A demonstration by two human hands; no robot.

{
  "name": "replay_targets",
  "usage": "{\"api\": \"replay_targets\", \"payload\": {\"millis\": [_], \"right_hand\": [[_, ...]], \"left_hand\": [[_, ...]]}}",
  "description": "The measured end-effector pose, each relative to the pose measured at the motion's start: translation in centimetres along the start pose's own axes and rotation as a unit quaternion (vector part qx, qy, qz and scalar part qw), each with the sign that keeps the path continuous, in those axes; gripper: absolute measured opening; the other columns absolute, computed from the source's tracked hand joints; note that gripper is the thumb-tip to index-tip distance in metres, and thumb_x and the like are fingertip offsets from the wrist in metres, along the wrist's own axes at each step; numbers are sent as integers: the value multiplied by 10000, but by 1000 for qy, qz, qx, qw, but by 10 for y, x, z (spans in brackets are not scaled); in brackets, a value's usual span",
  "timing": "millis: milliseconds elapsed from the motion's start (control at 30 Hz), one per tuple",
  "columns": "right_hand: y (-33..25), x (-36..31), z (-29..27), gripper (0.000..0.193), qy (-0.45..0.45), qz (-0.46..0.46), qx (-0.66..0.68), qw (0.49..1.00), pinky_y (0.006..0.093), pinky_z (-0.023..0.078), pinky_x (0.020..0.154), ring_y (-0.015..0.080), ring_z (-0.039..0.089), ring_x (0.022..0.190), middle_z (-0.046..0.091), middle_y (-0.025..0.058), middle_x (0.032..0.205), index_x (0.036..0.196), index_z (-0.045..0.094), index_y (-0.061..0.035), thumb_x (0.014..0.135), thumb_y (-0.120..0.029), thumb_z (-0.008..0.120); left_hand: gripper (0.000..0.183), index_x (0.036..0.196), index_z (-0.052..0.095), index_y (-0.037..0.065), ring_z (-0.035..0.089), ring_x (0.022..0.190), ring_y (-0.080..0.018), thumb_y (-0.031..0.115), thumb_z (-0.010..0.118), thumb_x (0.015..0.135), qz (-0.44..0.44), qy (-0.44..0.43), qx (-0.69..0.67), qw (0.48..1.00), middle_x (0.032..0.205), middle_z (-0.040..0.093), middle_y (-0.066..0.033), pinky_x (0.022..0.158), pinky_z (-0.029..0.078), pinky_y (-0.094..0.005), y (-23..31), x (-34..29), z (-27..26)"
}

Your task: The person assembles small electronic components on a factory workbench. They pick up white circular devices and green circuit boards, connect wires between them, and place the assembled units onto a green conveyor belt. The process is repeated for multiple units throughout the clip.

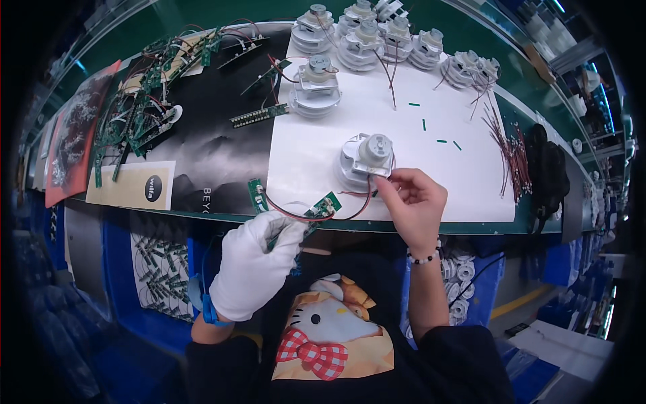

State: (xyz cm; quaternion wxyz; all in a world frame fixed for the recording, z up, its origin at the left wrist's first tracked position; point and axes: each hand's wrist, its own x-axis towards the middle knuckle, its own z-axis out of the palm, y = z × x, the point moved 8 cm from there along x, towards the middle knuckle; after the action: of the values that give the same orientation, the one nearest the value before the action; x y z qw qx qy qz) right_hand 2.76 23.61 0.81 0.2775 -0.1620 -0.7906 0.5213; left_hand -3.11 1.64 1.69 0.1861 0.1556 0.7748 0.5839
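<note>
My left hand (259,262), in a white glove, is closed on a green circuit board (325,205) at the table's front edge. A second small green board (256,194) sticks up beside the glove, joined by thin wires. Dark red and black wires (360,209) arc from the boards to a white motor unit (367,161) standing on the white sheet. My bare right hand (412,198) is at the unit's lower right side, thumb and fingers pinched on the wires there. The fingertips partly hide the exact grip.
More white motor units (363,44) stand along the far edge. A tangle of wired circuit boards (145,114) lies at the left, near an orange-edged bag (81,135). Loose red wires (511,158) and a black pouch (546,175) lie at the right. Blue bins (155,323) stand below the table.
</note>
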Motion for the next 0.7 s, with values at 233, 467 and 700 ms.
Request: {"api": "replay_targets", "payload": {"millis": [233, 467, 700], "right_hand": [[11, 3, -4, 75, -128, 187, 419, 879, 150, 242, 346, 3, 331, 407, 452, -9, 547, 797, 583, 32, 821, -38, 575], [2, -45, 24, 87, -300, 283, 493, 766, 164, 277, 323, 17, 363, 388, 486, 16, 602, 835, 584, 60, 841, -22, 555], [-27, -39, 30, 62, -376, 138, 179, 899, 156, 464, 465, 53, 564, 546, 605, 67, 794, 814, 671, 35, 779, 34, 620]], "left_hand": [[137, 932, 588, -35, 511, 563, -41, 81, 572, 861, -26, -14, -30, 999, 721, 576, -15, 462, 429, -174, -4, 6, -4], [160, 942, 592, -35, 514, 548, -41, 102, 575, 860, -4, -44, 2, 999, 706, 586, -18, 469, 434, -178, 1, 9, 8], [168, 941, 596, -35, 522, 535, -39, 110, 574, 859, 23, -55, 40, 997, 678, 598, -23, 471, 435, -185, 8, 5, 10]]}}
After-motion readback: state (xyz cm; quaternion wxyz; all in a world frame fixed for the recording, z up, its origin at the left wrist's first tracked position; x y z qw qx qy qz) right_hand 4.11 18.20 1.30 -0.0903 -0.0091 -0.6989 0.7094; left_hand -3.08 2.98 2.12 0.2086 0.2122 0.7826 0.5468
